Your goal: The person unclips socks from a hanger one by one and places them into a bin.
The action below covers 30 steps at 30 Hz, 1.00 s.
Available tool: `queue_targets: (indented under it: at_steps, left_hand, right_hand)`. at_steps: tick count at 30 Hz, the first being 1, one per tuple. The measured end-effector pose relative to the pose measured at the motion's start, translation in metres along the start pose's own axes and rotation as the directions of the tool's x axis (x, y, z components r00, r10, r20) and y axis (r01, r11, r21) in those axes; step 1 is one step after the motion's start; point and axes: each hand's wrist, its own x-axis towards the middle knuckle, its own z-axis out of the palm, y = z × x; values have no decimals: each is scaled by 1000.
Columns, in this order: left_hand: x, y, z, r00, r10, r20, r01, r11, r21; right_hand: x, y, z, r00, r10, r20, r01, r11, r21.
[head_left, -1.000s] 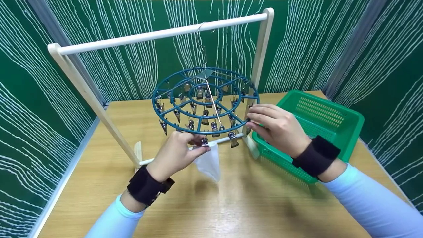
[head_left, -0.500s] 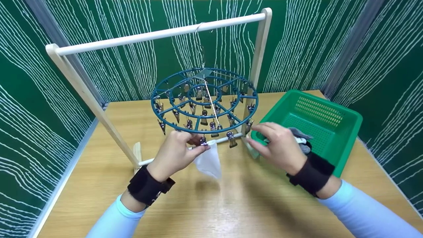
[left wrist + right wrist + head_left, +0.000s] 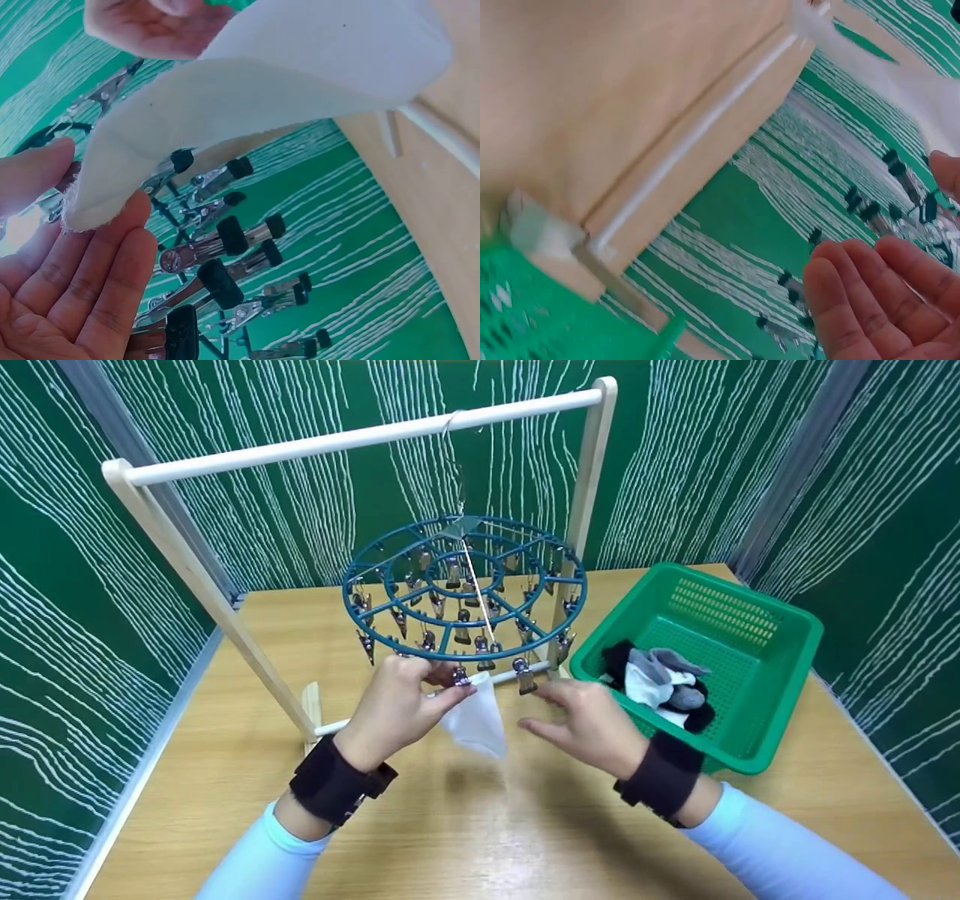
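Note:
A round blue-green drying hanger (image 3: 463, 526) with metal clips hangs from the white bar. My left hand (image 3: 405, 705) is at its front, thumb and fingers pinching a clip (image 3: 460, 675) and the edge of a white sock (image 3: 478, 724). In the left wrist view the sock (image 3: 315, 60) stretches away from the left fingers, its frayed edge at the fingertips. My right hand (image 3: 592, 724) is just right of the sock, below another hanging clip (image 3: 524, 676). Its fingers are extended and hold nothing; the right wrist view shows its open palm (image 3: 877, 300).
A wooden stand with a white top bar (image 3: 360, 437) straddles the hanger. To the right is a green basket (image 3: 787, 690) with black, grey and white socks (image 3: 660, 682) inside. Green walls with white streaks enclose the wooden table (image 3: 480, 840).
My right hand has left the hanger's right rim and come down and left toward the sock, uncovering the basket's contents. The left hand stays at the clip; the sock's lower end shifts slightly.

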Motion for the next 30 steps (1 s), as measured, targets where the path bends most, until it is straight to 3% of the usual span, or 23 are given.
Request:
queue_targets:
  at_steps: [8, 15, 20, 25, 30]
  left_hand:
    - [0, -2, 1, 999, 29, -15, -29, 1000, -9]
    - [0, -3, 1, 1000, 22, -19, -22, 1000, -10]
    - [0, -3, 1, 999, 26, -29, -27, 999, -25]
    - [-1, -4, 1, 999, 26, -27, -27, 999, -39]
    - [-1, -4, 2, 999, 28, -21, -29, 999, -43]
  right_hand:
    - [6, -3, 29, 992, 29, 120, -36, 998, 58]
    - [12, -7, 51, 977, 35, 208, -78, 976, 203]
    - [16, -10, 63, 980, 45, 192, -99, 955, 280]
    - [17, -11, 72, 992, 35, 124, -68, 961, 268]
    - [16, -11, 76, 990, 46, 135, -83, 957, 278]
